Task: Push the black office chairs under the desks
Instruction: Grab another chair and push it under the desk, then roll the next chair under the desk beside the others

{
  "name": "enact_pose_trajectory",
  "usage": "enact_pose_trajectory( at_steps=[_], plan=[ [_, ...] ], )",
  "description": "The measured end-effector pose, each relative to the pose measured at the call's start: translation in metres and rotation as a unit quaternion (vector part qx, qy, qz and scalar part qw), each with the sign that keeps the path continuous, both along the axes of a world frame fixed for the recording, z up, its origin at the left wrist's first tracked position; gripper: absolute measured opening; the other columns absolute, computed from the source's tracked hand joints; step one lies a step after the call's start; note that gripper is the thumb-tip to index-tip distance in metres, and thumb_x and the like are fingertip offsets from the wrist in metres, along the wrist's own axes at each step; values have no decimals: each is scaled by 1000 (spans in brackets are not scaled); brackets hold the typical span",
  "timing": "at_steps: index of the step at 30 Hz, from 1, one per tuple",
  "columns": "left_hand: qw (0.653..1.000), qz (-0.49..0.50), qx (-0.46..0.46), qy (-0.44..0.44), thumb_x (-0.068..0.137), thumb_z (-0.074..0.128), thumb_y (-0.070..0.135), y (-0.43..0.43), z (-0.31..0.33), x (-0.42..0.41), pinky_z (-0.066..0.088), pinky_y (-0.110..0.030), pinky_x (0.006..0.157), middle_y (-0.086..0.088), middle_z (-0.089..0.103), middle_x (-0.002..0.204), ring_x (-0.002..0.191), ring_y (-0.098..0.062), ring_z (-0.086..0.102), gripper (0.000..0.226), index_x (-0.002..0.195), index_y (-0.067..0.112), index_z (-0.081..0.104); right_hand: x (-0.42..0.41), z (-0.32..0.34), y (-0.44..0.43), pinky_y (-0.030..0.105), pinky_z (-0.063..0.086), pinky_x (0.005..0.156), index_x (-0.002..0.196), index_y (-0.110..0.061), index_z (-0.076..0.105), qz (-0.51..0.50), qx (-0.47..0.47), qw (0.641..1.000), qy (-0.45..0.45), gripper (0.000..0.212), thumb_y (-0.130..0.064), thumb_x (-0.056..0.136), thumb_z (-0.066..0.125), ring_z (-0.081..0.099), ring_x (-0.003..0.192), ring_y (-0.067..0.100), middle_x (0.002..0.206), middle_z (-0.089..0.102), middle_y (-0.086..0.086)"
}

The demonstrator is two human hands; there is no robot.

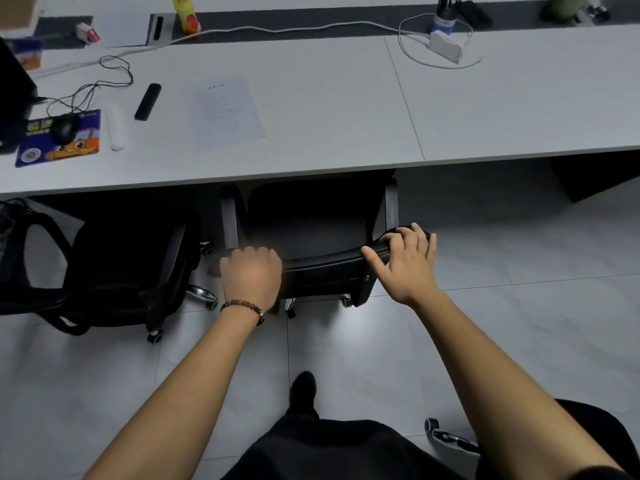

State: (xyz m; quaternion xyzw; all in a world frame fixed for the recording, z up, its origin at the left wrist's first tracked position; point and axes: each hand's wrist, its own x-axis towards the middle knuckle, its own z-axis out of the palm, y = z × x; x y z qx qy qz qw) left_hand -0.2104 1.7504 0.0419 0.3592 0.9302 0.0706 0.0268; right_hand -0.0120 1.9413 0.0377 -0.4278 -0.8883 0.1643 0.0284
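A black office chair [311,220] stands in front of me with its seat partly under the long grey desk [329,133]. My left hand [251,275] is closed over the left end of its backrest top. My right hand [407,261] grips the right end, fingers curled over the rim and thumb spread. A second black office chair [114,271] stands to the left, turned sideways, its seat partly under the desk edge.
On the desk lie a paper sheet [223,110], a black remote [148,101], a mouse [65,128] on a blue pad, cables and a white power strip [445,46]. A chrome chair base [450,436] shows by my right leg. A dark cabinet [588,174] stands under the desk at right.
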Motion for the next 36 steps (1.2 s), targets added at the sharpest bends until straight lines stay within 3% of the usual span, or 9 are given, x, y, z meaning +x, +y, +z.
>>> enact_pose_trajectory(
  at_steps=[3,6,10,14,17,21,24,27,36],
  plan=[
    [997,-11,70,-44,98,31,34,-5,8,-4,36,-43,89,-3,61,77,82,-27,55,38,74,16,55,-2,11,-2,47,-1,119,133,-22,50,-16,-47,998,28,61,-66,93,35,1,149,24,154,29,8],
    [982,-30,165,-84,94,44,31,-29,12,9,26,-42,110,-1,64,111,112,-21,54,27,106,16,63,13,21,-25,40,15,118,141,-20,44,-25,-89,990,104,55,-48,95,52,4,149,21,158,23,8],
    [951,8,224,-214,95,50,26,-82,9,52,36,-34,105,3,53,127,121,-13,46,28,122,18,56,67,17,-96,29,32,106,140,-24,43,-118,-149,968,163,48,-40,96,54,29,140,11,151,32,-4],
    [902,96,150,-392,94,52,28,-126,-9,96,46,-40,96,7,53,121,111,-16,53,24,117,27,55,136,-10,-173,30,37,104,133,-27,51,-234,-203,940,142,39,-41,97,49,41,130,8,141,43,-8],
    [877,47,89,-471,94,54,23,-130,-20,119,47,-39,97,5,58,119,109,-11,55,20,112,28,55,186,-20,-223,41,42,106,130,-30,53,-313,-216,916,129,34,-40,97,49,45,126,7,135,49,-8],
    [865,-66,51,-495,93,55,19,-100,-14,146,47,-30,91,4,60,114,107,-11,57,18,111,24,57,239,-3,-259,34,41,105,131,-29,51,-408,-180,885,137,36,-39,97,51,44,123,4,134,48,-10],
    [856,-149,75,-490,93,55,19,-67,5,175,42,-12,80,2,59,115,101,-5,56,22,115,21,57,277,16,-274,34,41,104,135,-26,49,-469,-133,857,169,39,-37,97,52,44,121,4,132,44,-14],
    [844,-231,112,-471,93,54,19,-48,30,227,40,-7,75,2,60,115,100,-2,56,24,117,18,57,323,37,-297,31,39,103,136,-24,49,-518,-79,823,219,42,-35,96,54,45,124,7,134,45,-11],
    [801,-375,154,-441,93,56,18,-145,51,456,49,-33,87,5,61,113,105,-13,59,24,117,21,55,507,42,-455,9,29,95,139,-26,44,-588,-28,763,268,45,-38,96,53,38,120,-6,136,39,-16]
  ],
)
